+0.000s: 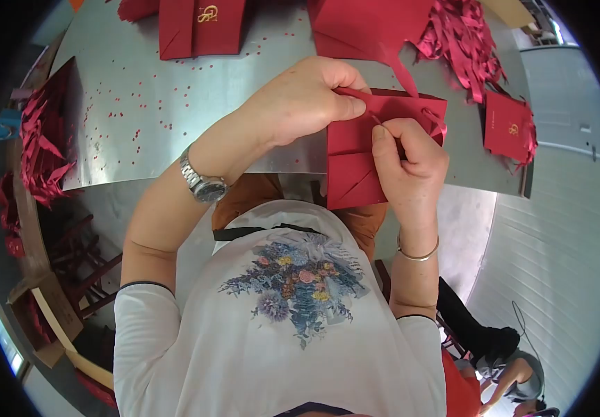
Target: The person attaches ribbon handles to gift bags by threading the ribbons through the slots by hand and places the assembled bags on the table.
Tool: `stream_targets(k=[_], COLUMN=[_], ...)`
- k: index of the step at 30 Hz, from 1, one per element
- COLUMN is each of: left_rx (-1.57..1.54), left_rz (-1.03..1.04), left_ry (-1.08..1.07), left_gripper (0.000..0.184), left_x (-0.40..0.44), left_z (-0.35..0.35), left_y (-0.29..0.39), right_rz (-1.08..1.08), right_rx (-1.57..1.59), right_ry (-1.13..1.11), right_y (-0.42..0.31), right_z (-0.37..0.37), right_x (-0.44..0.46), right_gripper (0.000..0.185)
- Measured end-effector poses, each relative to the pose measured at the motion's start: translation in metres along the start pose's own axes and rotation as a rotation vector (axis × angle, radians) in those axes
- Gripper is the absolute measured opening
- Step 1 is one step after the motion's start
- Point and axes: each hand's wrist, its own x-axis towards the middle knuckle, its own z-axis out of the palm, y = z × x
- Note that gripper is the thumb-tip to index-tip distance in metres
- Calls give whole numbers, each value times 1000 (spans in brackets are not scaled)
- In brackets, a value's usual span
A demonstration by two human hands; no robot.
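Red paper bag (350,156) sits right of the middle of the frame, tilted a little, its top edge on the metal table (244,139) and its folded bottom reaching past the near edge. We hold it with our left hand (310,97), the thumb and fingers closed together at the bag's upper left corner; we cannot tell whether a ribbon end is caught there with the paper. Our right hand (414,163) is in front of the bag, its thumb and forefinger pinched on a thin red ribbon (377,121), the other fingers curled in. A pink ribbon loop (433,119) shows at the bag's upper right corner.

Around our work, we see a larger red bag (362,31) at the top of the frame, with a ribbon running down to the top edge of the one we hold. A heap of ribbons (461,45) lies at the upper right, near a small red bag (505,125). Another bag with gold letters (206,31) is at the upper left of centre, and more ribbons (44,142) hang at the left table edge. Small red dots are scattered over the metal. We wear a watch (209,189) on the left wrist and a bangle (418,256) on the right. Another person (519,379) shows at the lower right.
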Motion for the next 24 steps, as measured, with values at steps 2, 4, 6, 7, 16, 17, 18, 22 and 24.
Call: stream_targets(k=[2,4,6,7,16,17,18,22,24], left_rx=[25,75,73,70,165,171,192,241,255], left_rz=[30,70,87,97,98,97,94,91,107], left_ry=[-18,-11,-14,-18,-1,-2,-10,-22,-18], left_gripper=[18,17,17,17,18,18,18,17,16], left_x=[-5,-11,-17,-20,-41,-42,-43,-44,-45], left_z=[1,3,3,3,6,6,7,11,13], left_y=[9,18,25,28,59,62,64,70,72], right_rz=[-12,-30,-53,-58,-98,-99,-101,-113,-154], right_rx=[-20,-31,-33,-31,9,12,15,19,22], right_ry=[33,63,96,101,180,185,190,212,202], right_y=[-5,-10,-16,-17,-30,-31,-32,-35,-34], right_z=[-2,-4,-6,-7,-14,-15,-16,-22,-24], right_x=[-3,-5,-6,-7,-13,-14,-14,-16,-15], right_gripper=[10,10,9,9,9,8,8,8,9])
